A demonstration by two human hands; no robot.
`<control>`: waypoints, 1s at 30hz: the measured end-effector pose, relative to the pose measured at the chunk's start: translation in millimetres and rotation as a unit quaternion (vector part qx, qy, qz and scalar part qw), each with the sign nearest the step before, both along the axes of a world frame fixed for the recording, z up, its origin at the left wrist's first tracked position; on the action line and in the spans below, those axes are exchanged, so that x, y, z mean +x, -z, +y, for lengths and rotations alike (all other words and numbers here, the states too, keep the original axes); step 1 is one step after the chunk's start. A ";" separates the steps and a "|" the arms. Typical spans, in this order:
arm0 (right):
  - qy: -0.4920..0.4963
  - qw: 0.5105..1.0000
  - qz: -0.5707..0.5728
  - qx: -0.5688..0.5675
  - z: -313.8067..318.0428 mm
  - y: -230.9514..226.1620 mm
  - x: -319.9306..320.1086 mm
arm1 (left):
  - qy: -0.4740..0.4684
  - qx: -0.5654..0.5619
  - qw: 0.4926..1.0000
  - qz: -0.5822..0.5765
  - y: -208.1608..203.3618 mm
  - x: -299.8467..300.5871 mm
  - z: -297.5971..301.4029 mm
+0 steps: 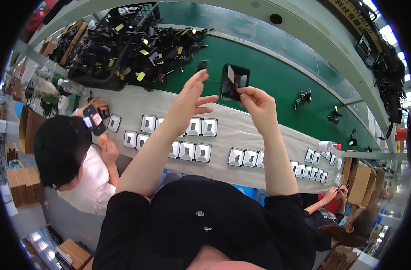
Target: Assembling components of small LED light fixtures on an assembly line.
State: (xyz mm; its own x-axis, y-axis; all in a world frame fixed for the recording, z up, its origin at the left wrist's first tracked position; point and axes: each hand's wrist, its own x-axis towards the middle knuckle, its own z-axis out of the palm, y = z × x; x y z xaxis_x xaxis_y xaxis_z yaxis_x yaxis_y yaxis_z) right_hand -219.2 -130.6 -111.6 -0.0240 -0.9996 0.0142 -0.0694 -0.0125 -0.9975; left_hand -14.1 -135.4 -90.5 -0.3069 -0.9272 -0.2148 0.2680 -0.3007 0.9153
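Over the bench, my right hand [259,105] pinches the lower right edge of a black box-shaped housing [234,92]. The housing's open side shows a pale panel and what look like red wires. My left hand [192,99] is raised beside it with fingers spread, apart from the housing. A small dark blurred piece [204,65] is just beyond the left fingertips, with a thin cable running toward the housing; I cannot tell whether the fingers touch it. Beneath my forearms, rows of square lamp housings [209,127] with white reflectors and black rims lie on the grey covering [219,171].
A tangled heap of black cabled parts [165,49] and a black crate [97,78] occupy the far left. Co-workers sit at left [63,153] and right [336,225]. A few cabled parts [303,98] lie on the green belt [277,81]. A bottle [324,146] stands right.
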 end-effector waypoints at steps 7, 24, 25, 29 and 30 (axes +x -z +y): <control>-0.041 0.964 0.136 -0.225 73.6 -87.1 35.0 | 0.056 -0.020 0.983 0.172 -71.9 11.5 54.2; -0.097 0.945 0.049 -0.310 102.3 -142.1 24.7 | 0.091 -0.134 0.973 0.161 -106.6 19.3 112.1; -0.095 0.954 0.027 -0.284 103.8 -140.9 24.1 | 0.073 -0.150 0.974 0.154 -108.1 19.6 113.7; -0.042 0.870 0.267 -0.412 109.5 -145.1 20.0 | 0.034 -0.171 0.978 0.115 -110.0 17.4 115.9; -0.041 0.870 0.267 -0.413 109.4 -145.0 20.5 | 0.030 -0.174 0.978 0.116 -109.9 16.3 115.5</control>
State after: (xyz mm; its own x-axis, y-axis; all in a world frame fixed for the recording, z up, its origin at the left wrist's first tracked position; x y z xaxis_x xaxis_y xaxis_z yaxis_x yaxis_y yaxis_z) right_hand -198.7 -21.2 33.4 0.2772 -0.6414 0.7154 -0.4856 -0.7360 -0.4718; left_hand 2.2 -19.9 19.4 -0.3652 -0.9110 0.1916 0.4715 -0.0035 0.8819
